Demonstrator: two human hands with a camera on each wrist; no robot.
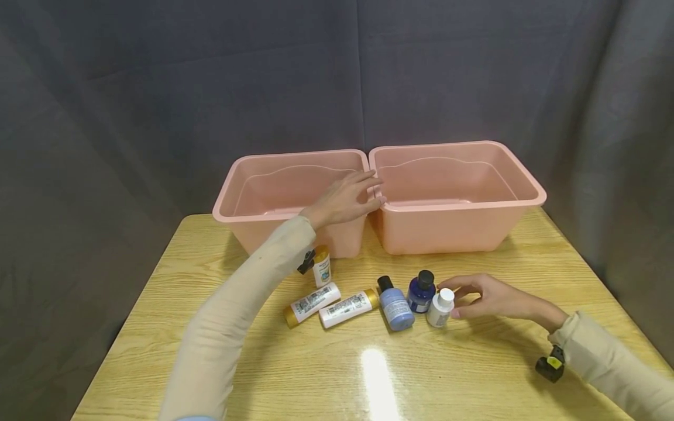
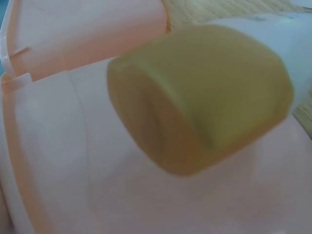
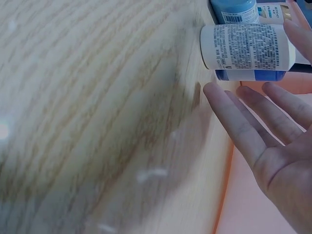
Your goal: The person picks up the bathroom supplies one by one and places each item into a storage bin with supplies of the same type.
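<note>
Bottles lie in a loose row on the wooden table (image 1: pixel 210 327), in front of two pink bins set side by side. In the head view the right hand (image 1: pixel 495 298) hovers just beside the small white bottle (image 1: pixel 440 307), fingers loosely spread and curved toward it, holding nothing. Next to that bottle stand a dark blue bottle (image 1: pixel 421 291) and a light blue bottle (image 1: pixel 395 305); further left lie two gold-capped tubes (image 1: pixel 329 304), with a third gold-capped bottle (image 1: pixel 321 265) upright near the left bin (image 1: pixel 237 204). The left hand (image 1: pixel 347 199) rests with straight fingers on the rims where the left bin meets the right bin (image 1: pixel 526 193).

The left wrist view is blurred: a gold cap (image 2: pixel 200 97) fills it, close against a pink bin wall (image 2: pixel 58 146); no fingers show.

From the right wrist, the open palm and fingers (image 3: pixel 243 122) sit near the white bottle (image 3: pixel 246 46), apart from it or barely touching; I cannot tell which.

This looks like the reach before a pick-up. Closing on the white bottle calls for thumb and fingers on opposite sides, without knocking over the dark blue bottle beside it.
</note>
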